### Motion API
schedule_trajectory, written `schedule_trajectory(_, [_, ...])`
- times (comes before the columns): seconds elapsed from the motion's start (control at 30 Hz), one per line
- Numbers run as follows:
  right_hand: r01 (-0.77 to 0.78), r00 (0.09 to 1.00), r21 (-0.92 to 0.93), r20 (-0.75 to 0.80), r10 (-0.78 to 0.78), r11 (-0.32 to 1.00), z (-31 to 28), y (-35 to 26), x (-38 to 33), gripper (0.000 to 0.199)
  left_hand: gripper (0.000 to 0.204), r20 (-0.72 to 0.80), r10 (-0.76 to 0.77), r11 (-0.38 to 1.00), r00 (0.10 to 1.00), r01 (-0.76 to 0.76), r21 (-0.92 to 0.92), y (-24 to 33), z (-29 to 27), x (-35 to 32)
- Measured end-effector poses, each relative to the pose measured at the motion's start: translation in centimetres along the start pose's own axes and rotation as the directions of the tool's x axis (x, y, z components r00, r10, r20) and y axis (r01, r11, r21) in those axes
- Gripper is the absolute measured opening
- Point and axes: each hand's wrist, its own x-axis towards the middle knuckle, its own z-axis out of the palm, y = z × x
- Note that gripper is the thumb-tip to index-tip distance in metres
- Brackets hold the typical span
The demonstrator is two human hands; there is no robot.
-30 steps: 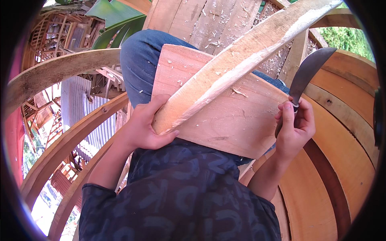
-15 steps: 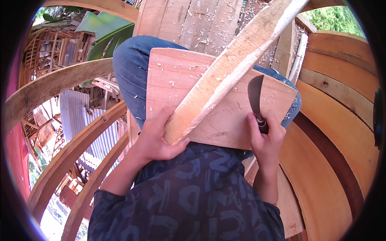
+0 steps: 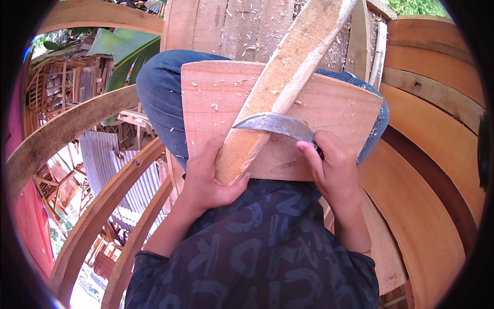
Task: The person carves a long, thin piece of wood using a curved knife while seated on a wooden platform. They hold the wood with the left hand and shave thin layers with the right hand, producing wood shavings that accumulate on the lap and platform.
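Shaving stroke in hand: left hand (image 3: pixel 206 183) clamps the long wooden stave (image 3: pixel 280 87) against the lap board (image 3: pixel 334 108), right hand (image 3: pixel 334 170) grips the curved knife (image 3: pixel 275 125) across its edge, and next likely needs a controlled cut clear of the thumb.

Single head-worn fisheye view, looking steeply down from above onto lap, very close. Centred on flat pale wooden board (image 3: pixel 329 103) across blue-jeaned knees (image 3: pixel 159 98); forearms entering from lower edge, left hand (image 3: pixel 206 180) and right hand (image 3: pixel 334 170) in near foreground. Curved brown timber ribs (image 3: pixel 72 129) bending toward dark circular rim. No second view, nothing shared.
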Motion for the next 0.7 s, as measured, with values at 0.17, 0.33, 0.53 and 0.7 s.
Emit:
schedule_trajectory(0.17, [0.034, 0.999, -0.185, -0.033, -0.041, 0.982, 0.4, 0.3, 0.8, 0.048, 0.059, -0.007, 0.003, 1.000, 1.000, -0.003, 0.014, 0.1, 0.0, 0.0])
schedule_trajectory(0.33, [0.057, 0.991, -0.375, -0.089, -0.097, 0.925, 0.4, 0.7, 2.4, 0.057, 0.060, -0.010, -0.025, 0.998, 1.000, 0.024, -0.051, -0.7, 0.3, 0.2])
schedule_trajectory(0.53, [0.062, 0.975, -0.456, -0.162, -0.152, 0.888, 1.3, 1.3, 3.9, 0.060, 0.063, -0.030, -0.017, 0.999, 0.999, 0.015, -0.044, -1.6, 0.3, 0.6])
schedule_trajectory(0.7, [0.048, 0.970, -0.467, -0.190, -0.154, 0.883, 1.6, 1.8, 4.3, 0.062, 0.066, -0.021, -0.041, 0.998, 0.999, 0.040, -0.052, -1.6, 0.4, 0.8])
